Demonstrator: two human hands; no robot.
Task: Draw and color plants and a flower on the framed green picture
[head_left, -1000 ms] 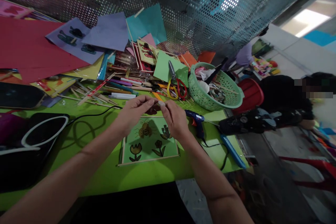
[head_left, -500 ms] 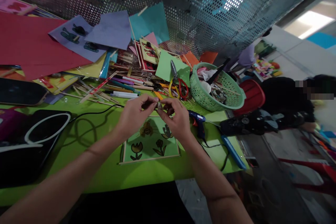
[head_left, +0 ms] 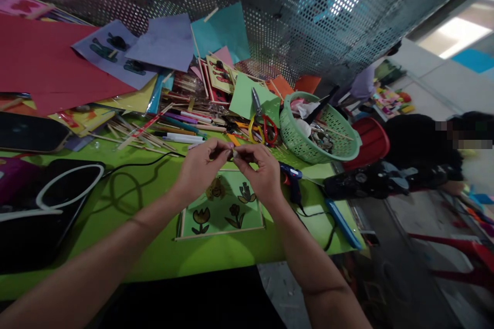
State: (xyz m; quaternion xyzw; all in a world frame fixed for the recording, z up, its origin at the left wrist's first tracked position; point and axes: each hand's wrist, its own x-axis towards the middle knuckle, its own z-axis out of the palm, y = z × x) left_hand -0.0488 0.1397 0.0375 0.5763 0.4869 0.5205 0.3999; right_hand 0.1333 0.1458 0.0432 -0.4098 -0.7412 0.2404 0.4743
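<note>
My left hand [head_left: 203, 167] and my right hand [head_left: 258, 172] meet fingertip to fingertip above the far edge of a green picture card [head_left: 219, 211]. Both are closed in a pinch around something small and pale, too small to name. Flat on the table, the card carries dark-outlined flowers and a yellow-brown figure, with thin wooden sticks along its edges. A blue glue gun [head_left: 292, 177] lies just right of my right hand. Beyond my fingers are scissors with red and yellow handles [head_left: 262, 126].
A green plastic basket [head_left: 320, 151] of scraps stands at the back right. Wooden sticks [head_left: 135, 136], pens [head_left: 183, 138] and coloured paper [head_left: 54, 61] cover the back. A black tray [head_left: 73, 216] lies left, a blue cutter-like tool [head_left: 343, 223] right. Another person [head_left: 417, 154] is at the right.
My right fingers have shifted slightly at the pinch, and more of the card's upper right flower shows. Both hands stay in nearly the same place.
</note>
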